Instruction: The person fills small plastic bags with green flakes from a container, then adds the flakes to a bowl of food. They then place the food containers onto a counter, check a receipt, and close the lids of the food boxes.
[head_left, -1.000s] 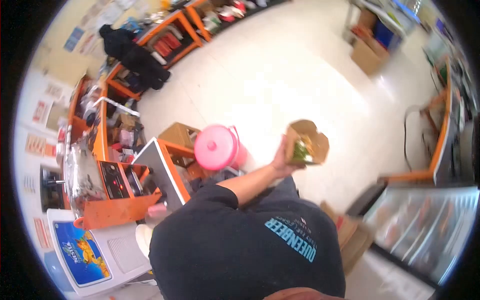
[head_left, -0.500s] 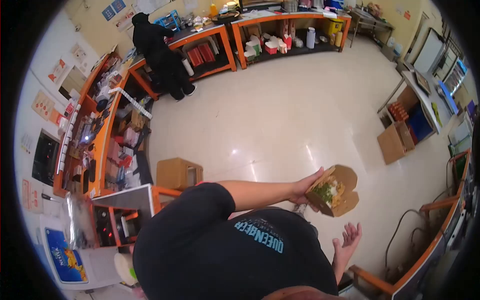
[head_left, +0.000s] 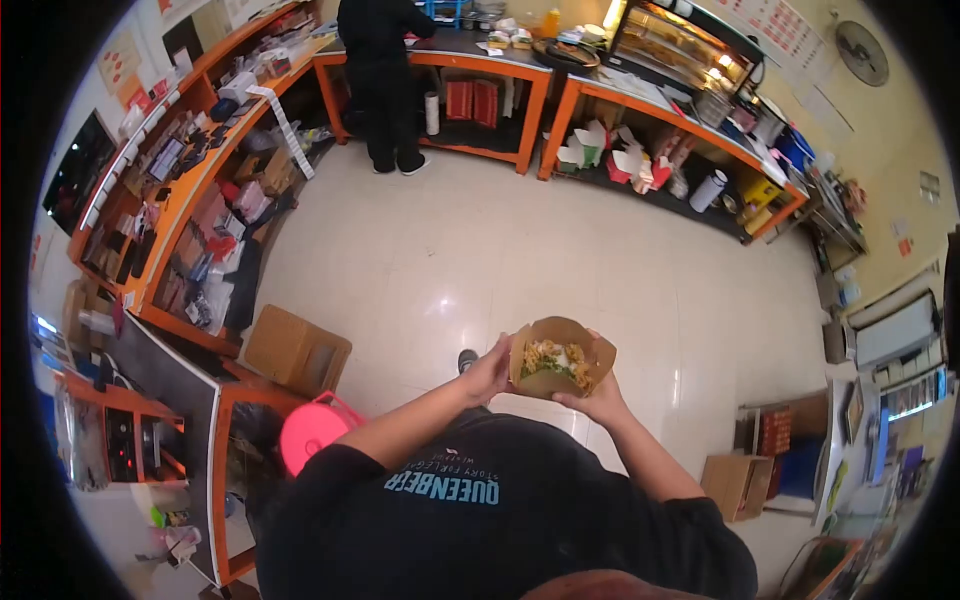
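An open brown paper takeaway box (head_left: 548, 383) is held up in front of my chest, over the floor. In it lies food (head_left: 556, 362): golden-brown pieces, chopped green bits and something white, perhaps sauce or rice. My left hand (head_left: 489, 372) is closed on the left side of the box, thumb upward. My right hand (head_left: 598, 397) grips the right side, with its thumb along the lower front edge. The fingers behind and under the box are partly hidden. The flaps of the box stand open.
A co-worker in black (head_left: 385, 80) stands at the far counter (head_left: 440, 57). A glass food warmer (head_left: 680, 55) is on the back counter. Left of me are a wooden stool (head_left: 297, 348), a pink lidded container (head_left: 318, 436) and a shelf counter (head_left: 165, 265). A cardboard box (head_left: 737, 487) lies at right.
My right hand, open and apart before, now holds the box's right side. The box is level and centred in front of me. My view has turned left.
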